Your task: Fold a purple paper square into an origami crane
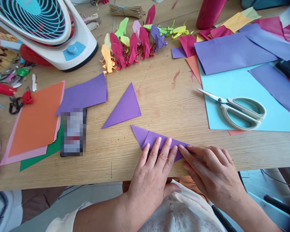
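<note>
A folded sheet of purple paper (139,134) lies at the table's front edge, with a turned-down flap making a long strip along its far side. My left hand (152,175) rests flat across its middle, fingers stretched out and slightly apart. At the paper's right corner, my right hand (214,167) has its fingers curled and its index fingertip on the fold; its thumb is partly hidden. Just beyond the left hand lies a flat purple paper triangle (125,108), touched by neither hand.
White-handled scissors (243,111) lie on light-blue paper (219,88) at right, near purple sheets (232,51). Left are an orange sheet (36,119), a blurred phone (73,133) and a fan (74,42). Several colourful folded paper figures (132,45) stand at the back, near a red cylinder (210,13).
</note>
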`<state>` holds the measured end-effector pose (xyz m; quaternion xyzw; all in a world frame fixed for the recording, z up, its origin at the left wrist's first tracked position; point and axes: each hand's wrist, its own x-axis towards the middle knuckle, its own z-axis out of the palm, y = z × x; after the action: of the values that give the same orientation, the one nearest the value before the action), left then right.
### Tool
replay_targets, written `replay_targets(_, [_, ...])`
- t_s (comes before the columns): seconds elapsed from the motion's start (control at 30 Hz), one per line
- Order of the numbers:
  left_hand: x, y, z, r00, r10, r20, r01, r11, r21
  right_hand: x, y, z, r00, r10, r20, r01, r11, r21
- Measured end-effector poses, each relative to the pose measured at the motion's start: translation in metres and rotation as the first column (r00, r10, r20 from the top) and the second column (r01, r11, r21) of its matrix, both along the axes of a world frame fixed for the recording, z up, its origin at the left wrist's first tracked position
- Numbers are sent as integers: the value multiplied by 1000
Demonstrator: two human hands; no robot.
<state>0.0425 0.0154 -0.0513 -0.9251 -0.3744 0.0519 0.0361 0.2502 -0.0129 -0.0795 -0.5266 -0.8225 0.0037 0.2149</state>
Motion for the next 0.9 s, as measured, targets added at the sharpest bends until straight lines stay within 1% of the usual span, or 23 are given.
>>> replay_targets(0.5, [0,-2,-5,1000,9,30,-10,1000,18,-2,0,2,1000,-12,21,11,999,40])
replay_targets(0.9, [-5,-4,-9,999,29,45,-28,1000,-9,-3,-2,0,999,-26,35,25,999,45])
